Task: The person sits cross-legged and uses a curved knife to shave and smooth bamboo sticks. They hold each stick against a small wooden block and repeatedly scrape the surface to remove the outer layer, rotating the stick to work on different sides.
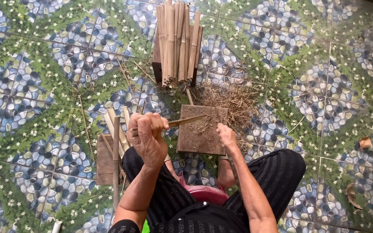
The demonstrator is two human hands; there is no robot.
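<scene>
Bamboo is what you are working, and the step in hand looks like shaving a strip down on the block; at the near left a few cut bamboo sticks lie across a low wooden board on the patterned floor tiles, just beside your left knee; your left hand is closed tight round the handle of a knife, the blade reaching right over the wooden block that sits between your knees; your right hand rests at the block's right edge, the two hands apart with the block between them; whether the right hand pinches a thin strip there I cannot tell, since the fingers curl away from view; a heap of dry shavings spreads over the block's far right corner and the floor beyond; further off, at the far middle, a bundle of split bamboo slats rests on another dark block; the next stroke, as I judge it, calls for a steady blade angle, the piece held flat on the block, and your right fingers kept clear of the edge.
</scene>
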